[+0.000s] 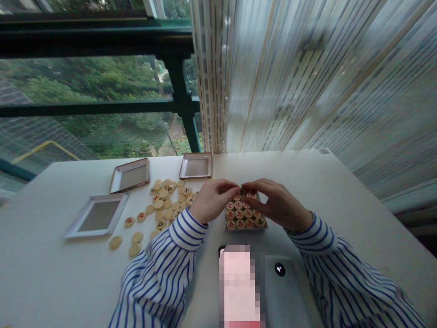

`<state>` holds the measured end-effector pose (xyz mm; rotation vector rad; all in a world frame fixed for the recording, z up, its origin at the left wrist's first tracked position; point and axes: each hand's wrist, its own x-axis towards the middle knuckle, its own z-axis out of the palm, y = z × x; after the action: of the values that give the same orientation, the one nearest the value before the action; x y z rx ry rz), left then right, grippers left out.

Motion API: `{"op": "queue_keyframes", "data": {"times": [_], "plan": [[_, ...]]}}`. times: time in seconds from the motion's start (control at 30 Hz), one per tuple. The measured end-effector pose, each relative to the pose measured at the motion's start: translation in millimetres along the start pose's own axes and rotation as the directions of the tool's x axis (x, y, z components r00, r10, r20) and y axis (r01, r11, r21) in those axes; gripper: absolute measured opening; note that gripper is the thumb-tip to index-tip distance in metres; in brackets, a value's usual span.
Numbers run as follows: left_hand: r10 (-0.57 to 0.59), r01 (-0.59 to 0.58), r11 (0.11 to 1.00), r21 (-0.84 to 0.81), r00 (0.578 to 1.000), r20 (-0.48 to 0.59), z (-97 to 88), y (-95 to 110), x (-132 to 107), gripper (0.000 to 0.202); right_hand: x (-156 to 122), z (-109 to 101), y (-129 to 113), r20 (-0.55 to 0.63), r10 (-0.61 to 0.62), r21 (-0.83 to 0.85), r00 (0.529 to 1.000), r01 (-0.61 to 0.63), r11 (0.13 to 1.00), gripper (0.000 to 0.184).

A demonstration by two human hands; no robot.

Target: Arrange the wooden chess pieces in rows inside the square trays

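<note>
A small box (pixel 246 227) packed with round wooden chess pieces bearing red characters sits on the white table (pixel 51 273) in front of me. My left hand (pixel 210 201) and my right hand (pixel 277 203) meet over the far edge of the box, fingers pinched together on a piece there. Both arms wear blue-and-white striped sleeves. A loose heap of round pieces (pixel 167 202) lies just left of my left hand, with a few strays (pixel 134 237) nearer me.
Three shallow empty trays or lids lie on the table: one at the left (pixel 97 216), one further back (pixel 130 175) and one at the back centre (pixel 196 165). A window is behind the table, and a striped curtain (pixel 307 73) hangs to the right.
</note>
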<state>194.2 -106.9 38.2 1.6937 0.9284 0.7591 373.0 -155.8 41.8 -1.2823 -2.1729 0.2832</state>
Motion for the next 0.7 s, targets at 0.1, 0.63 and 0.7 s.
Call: {"op": "queue_keyframes", "data": {"times": [0.1,0.63,0.7], "plan": [[0.004,-0.004,1.000,0.013,1.000,0.015,0.4,-0.8,0.5,0.020,-0.3,0.9,1.3,0.008,-0.013,-0.021,1.000,0.013,1.000,0.026],[0.055,-0.033,0.943,0.332,0.997,-0.057,-7.6,-7.0,0.5,0.026,-0.5,-7.5,1.4,0.118,0.013,-0.136,0.993,0.003,0.991,0.023],[0.072,-0.039,0.909,0.414,0.995,-0.066,-9.1,-8.0,0.3,0.026,-0.4,-9.4,0.9,0.144,0.023,-0.153,0.989,-0.001,0.988,0.023]]}}
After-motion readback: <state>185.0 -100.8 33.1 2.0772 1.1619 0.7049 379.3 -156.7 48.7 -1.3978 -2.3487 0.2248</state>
